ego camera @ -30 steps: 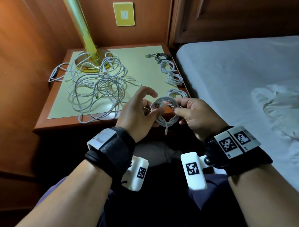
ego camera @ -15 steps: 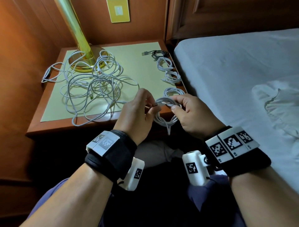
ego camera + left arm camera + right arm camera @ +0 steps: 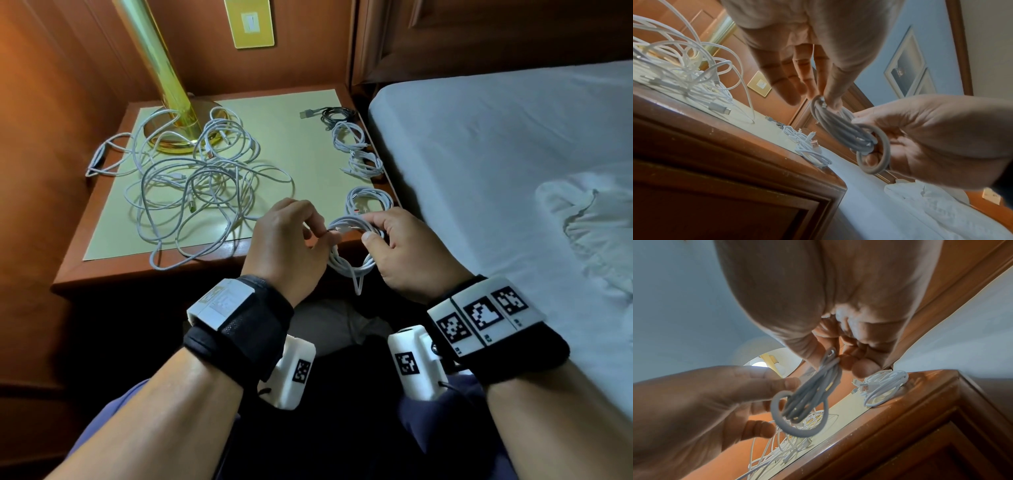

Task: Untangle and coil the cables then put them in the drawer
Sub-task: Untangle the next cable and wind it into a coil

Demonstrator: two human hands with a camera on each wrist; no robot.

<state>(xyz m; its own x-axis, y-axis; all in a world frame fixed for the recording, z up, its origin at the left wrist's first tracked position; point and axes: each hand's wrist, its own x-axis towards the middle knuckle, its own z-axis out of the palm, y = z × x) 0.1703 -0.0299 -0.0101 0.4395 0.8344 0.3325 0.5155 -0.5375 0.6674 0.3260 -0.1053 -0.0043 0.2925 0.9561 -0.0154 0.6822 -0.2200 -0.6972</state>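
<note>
Both hands (image 3: 346, 246) hold a coil (image 3: 351, 255) beside tangled cables (image 3: 191, 192).

The table (image 3: 113, 253) is glossy reddish wood under a matt pale-green top sheet. The cables (image 3: 191, 185) left of the hands look smooth white plastic. The lamp (image 3: 161, 68) is shiny brass-coloured metal. The bed (image 3: 496, 144) right of them wears soft matt cloth.
</note>
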